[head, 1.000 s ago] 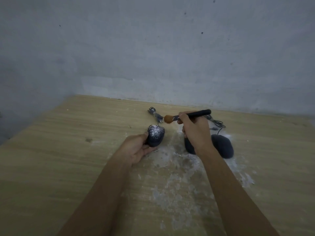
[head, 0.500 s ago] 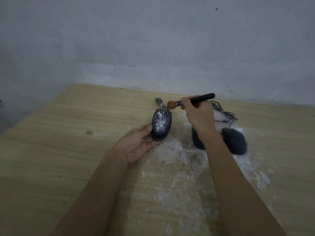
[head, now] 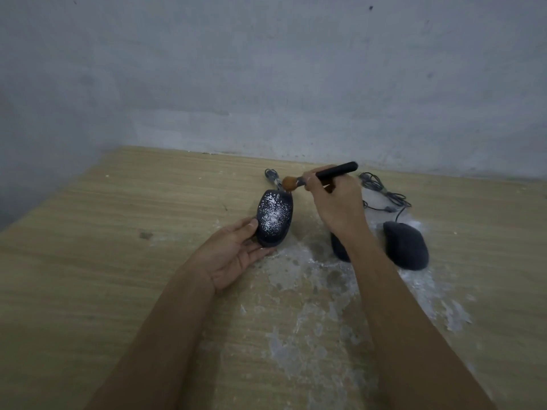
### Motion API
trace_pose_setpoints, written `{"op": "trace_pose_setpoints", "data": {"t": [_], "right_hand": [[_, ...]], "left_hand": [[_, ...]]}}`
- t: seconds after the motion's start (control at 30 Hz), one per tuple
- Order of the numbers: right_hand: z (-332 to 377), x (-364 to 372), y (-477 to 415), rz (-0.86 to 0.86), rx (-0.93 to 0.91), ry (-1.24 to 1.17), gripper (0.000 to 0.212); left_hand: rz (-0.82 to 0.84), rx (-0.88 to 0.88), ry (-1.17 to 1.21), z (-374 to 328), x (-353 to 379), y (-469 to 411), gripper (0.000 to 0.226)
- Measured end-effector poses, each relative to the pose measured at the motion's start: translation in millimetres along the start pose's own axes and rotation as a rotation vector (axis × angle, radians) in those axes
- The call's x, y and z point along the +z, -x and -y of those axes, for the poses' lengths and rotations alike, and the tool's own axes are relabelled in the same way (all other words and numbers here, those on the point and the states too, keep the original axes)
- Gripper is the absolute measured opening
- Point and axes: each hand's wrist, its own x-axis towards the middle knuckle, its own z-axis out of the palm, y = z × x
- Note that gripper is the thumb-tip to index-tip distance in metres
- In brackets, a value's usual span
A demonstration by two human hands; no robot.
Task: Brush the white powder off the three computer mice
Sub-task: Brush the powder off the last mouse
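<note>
Powder-speckled mouse (head: pixel 273 221) is held tilted over the table (head: pixel 88 261) by the left hand (head: pixel 233 253), thumb clamped on its side, fingers underneath. A brush (head: pixel 340 170) is pinched in the right hand (head: pixel 336 204), its bristles seemingly touching the mouse's far end.

Left hand (head: pixel 233 253) holding powdered mouse (head: pixel 273 221), right hand (head: pixel 334 202) gripping brush (head: pixel 325 175)

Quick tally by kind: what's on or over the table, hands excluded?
Computer mice: 3: powdered mouse in left hand, half-hidden mouse behind right wrist, right mouse
Brush: 1, in right hand
Cable bundles: 2: left cable bundle, right cable bundle
Total: 6
</note>
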Motion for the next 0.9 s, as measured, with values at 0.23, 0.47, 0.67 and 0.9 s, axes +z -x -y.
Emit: {"op": "trace_pose_setpoints", "data": {"t": [0.23,0.47,0.67,0.9], "right_hand": [[-6.9,2.5,-2.9,-0.076,0.027,0.019,0.016],[-9.8,10.6,-4.2,0.027,-0.053,0.168,0.019],[-2.3,10.1,-8.0,0.025,-0.026,0.023,0.021],[-4.4,5.2,-8.5,-0.052,-0.004,-0.024,0.017]], "left_hand": [[0.025,0.008,0.021,0.7,-2.4,0.5,0.029],[0.043,0.02,0.008,1.5,-2.9,0.1,0.023],[0.038,0.018,0.007,1.3,-2.5,-1.2,0.022],[0.014,0.031,-0.027,0.0,2.5,0.6,0.036]]}}
